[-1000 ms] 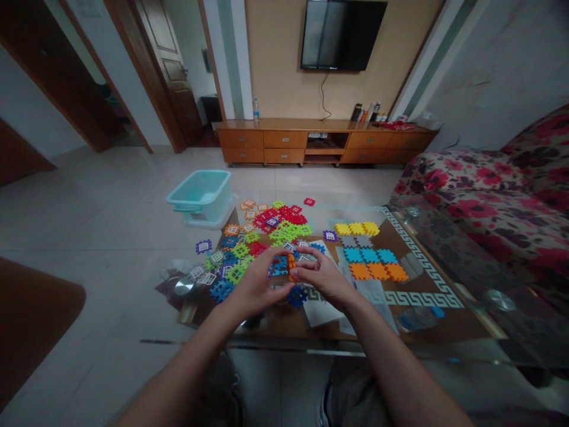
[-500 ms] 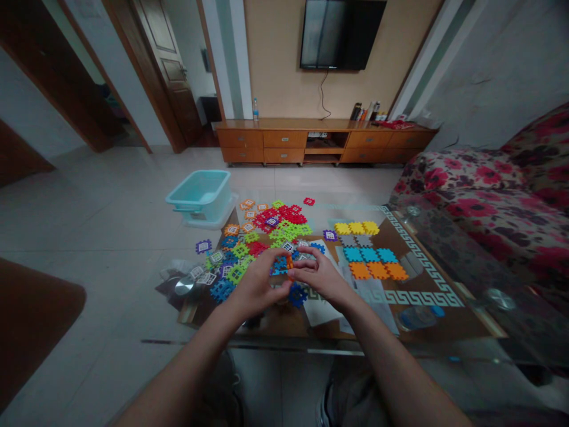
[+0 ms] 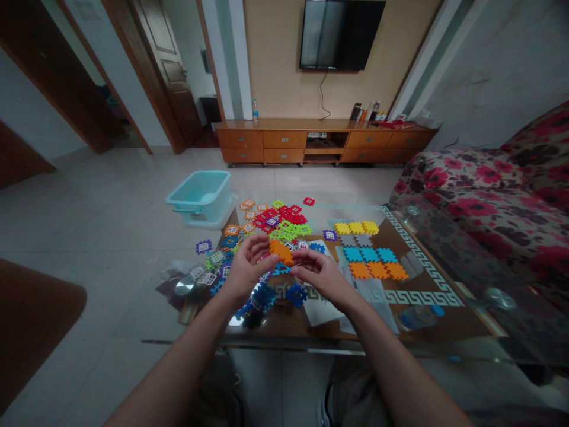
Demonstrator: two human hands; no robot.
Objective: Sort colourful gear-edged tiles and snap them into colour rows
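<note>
An orange interlocking tile (image 3: 281, 251) with notched edges is held up between my two hands, its plain face tilted toward me. My left hand (image 3: 245, 270) grips its left side, thumb in front and fingers curled behind. At its right edge, my right hand (image 3: 320, 276) pinches it between thumb and fingers. A light blue piece (image 3: 281, 270) shows just beneath the orange one; I cannot tell whether they are joined. Loose dark blue tiles (image 3: 262, 295) lie under my left hand, and another dark blue tile (image 3: 296, 295) lies below my right fingers.
Red tiles (image 3: 291, 213) and green tiles (image 3: 291, 231) are heaped on the glass table (image 3: 284, 343). To the right, yellow tiles (image 3: 356, 228), grey, light blue tiles (image 3: 368, 255) and orange ones form rows beside white paper (image 3: 320, 311). A bottle (image 3: 418, 318) lies nearby; a teal bin (image 3: 200, 201) stands left.
The orange tile has turned from edge-on to showing its flat face. My left hand has shifted slightly left and its fingers have spread, uncovering dark blue tiles below.
</note>
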